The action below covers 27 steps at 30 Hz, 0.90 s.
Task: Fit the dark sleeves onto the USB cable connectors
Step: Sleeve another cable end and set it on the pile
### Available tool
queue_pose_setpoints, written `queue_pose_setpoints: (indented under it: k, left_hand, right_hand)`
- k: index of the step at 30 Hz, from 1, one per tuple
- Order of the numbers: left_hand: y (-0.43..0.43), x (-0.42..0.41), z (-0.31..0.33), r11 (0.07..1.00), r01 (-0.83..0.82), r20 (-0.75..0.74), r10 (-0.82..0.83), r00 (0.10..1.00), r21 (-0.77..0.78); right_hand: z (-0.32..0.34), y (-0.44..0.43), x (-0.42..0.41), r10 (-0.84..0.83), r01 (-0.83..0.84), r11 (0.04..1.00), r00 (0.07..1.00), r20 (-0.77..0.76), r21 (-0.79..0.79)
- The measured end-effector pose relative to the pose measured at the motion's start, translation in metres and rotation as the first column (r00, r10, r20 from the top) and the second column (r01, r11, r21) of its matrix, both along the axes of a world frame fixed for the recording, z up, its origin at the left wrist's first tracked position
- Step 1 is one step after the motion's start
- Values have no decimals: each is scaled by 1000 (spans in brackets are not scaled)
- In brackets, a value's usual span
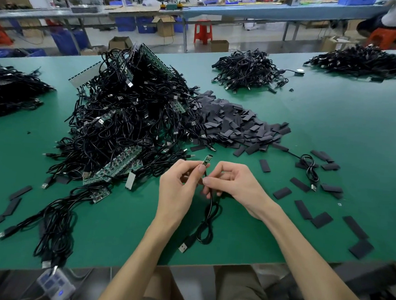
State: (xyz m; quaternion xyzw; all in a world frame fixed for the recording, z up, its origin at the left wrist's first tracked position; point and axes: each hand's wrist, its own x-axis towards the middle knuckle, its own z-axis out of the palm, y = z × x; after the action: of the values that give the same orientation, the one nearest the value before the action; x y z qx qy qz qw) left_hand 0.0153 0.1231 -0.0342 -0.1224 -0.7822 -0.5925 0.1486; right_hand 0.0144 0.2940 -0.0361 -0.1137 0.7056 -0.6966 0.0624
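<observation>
Cable (208, 211) hangs from both hands, just above the green worktop (334, 126) near its front edge. I see a small green board (207, 160) at the top end of the cable. It sticks up past the fingers (200, 168) of the left hand (177, 190). Those fingers are pinching the cable just under the board. The right hand (236, 185) sits just beside the left one. Its thumb and first finger are pressed on the black wire a little lower down. I cannot tell if a sleeve is on this wire yet.

Below the hands the wire makes a loop that lies on the worktop. A USB plug (185, 244) with a silver tip rests at the end of it, close to the left arm.

Right of the hands, loose dark sleeves (303, 210) lie flat and spread out on the green top. One more cable (309, 168) lies among them. Behind the hands I see a heap of dark sleeves (236, 125). Touching its left side is a big pile of black cables (126, 126), with strips of green boards (121, 165) poking out. A few more cables and sleeves trail down toward the front left corner.

Farther back sit two smaller cable piles (247, 70), well apart from the hands. Another dark pile (9, 89) lies at the far left edge. Across the room I see a long blue bench (284, 13) and a red stool (203, 32).
</observation>
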Motion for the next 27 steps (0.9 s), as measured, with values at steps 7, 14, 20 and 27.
queue_pose_setpoints:
  k: [7,14,20,27]
  left_hand:
    - [3,-1,-2,998,52,-18,-52,998,-35]
    - [-2,-8,-7,991,72,108,-85,990,114]
    - [-1,-14,-10,969,247,190,-243,951,2]
    - [2,-33,-4,964,264,233,-250,940,-29]
  right_hand:
    - [-5,-2,-1,-45,45,998,999,-14,50]
    - [-4,7,-7,-435,536,809,822,-368,242]
    - [-15,0,-20,-285,435,363,894,-347,824]
    - [-16,-3,-13,-304,539,287,835,-458,792]
